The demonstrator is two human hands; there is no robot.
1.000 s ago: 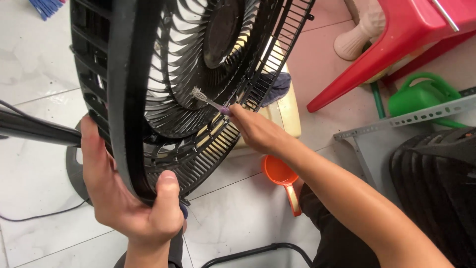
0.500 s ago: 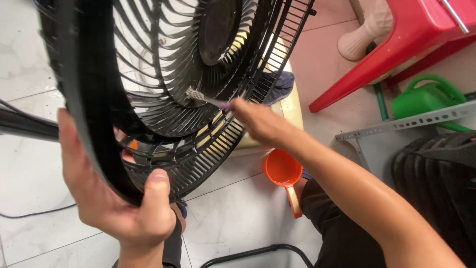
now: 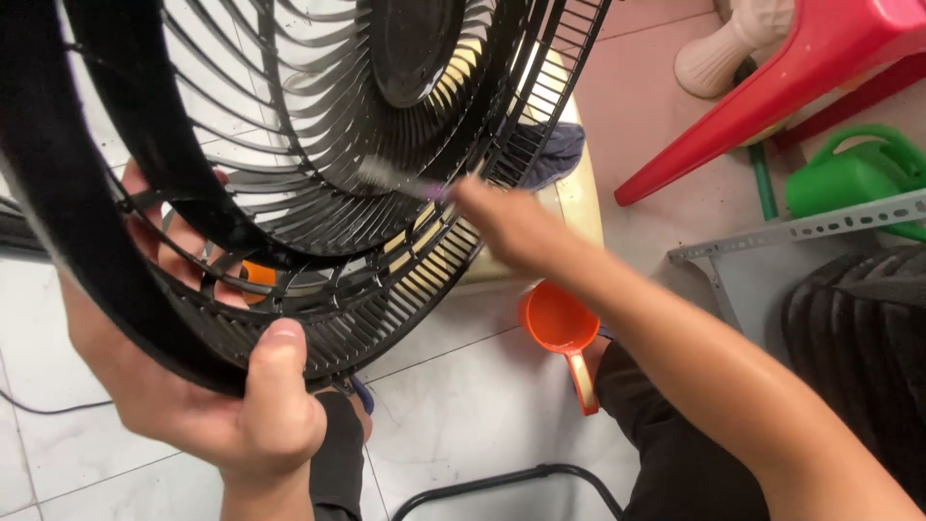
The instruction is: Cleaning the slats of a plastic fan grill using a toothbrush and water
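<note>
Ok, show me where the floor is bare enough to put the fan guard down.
Bare white tiles lie between the left hand, the orange scoop and the black tube frame. The pink floor left of the red stool is open. The right side is crowded: green watering can, grey metal rack.

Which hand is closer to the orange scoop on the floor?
Right. The right hand is just above the orange scoop, brushing the black fan grille. The left hand grips the grille's rim, farther to the left.

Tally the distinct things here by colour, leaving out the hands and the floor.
Black: 2, fan guard, second grille
Red: 1, stool
Green: 1, watering can
Orange: 1, scoop
Purple: 1, brush, in right hand
Total: 6
</note>
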